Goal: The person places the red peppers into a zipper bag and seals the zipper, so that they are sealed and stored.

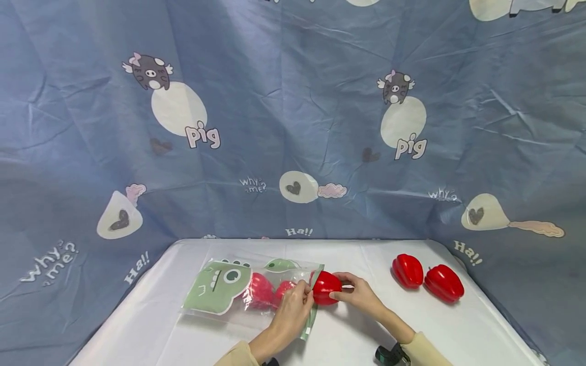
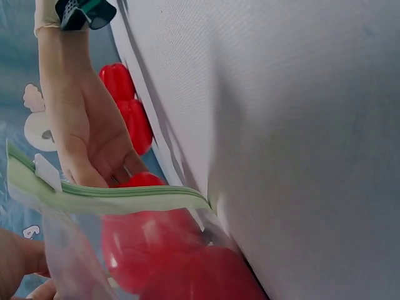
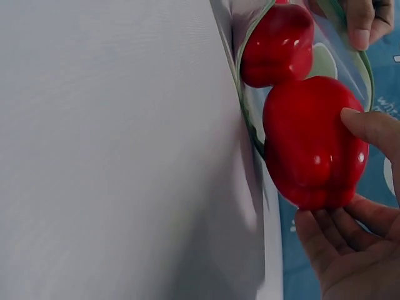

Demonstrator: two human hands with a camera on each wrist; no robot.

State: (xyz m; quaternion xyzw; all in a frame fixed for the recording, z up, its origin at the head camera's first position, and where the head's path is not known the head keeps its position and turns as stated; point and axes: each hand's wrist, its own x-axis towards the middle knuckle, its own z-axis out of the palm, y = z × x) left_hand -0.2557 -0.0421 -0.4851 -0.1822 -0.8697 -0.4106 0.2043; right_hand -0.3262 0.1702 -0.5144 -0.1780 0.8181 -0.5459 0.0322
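Observation:
A clear zip bag point(image 1: 242, 317) with a green cartoon face lies on the table, its green-edged mouth facing right. Inside it are red bell peppers point(image 1: 259, 291), seen through the plastic. My left hand point(image 1: 293, 307) pinches the upper edge of the mouth and holds it up. Between the thumb and fingers of my right hand point(image 1: 361, 295) is another red bell pepper point(image 3: 315, 144), partly inside the mouth. In the right wrist view, this pepper overlaps one in the bag point(image 3: 278, 47). The left wrist view shows the green zip strip point(image 2: 125, 190) crossing in front of the held pepper.
Two more red bell peppers, one upright-looking point(image 1: 408, 271) and one lying tilted point(image 1: 444, 283), sit together at the right of the white table point(image 1: 366, 335). Behind the table hangs a blue printed cloth point(image 1: 284, 127).

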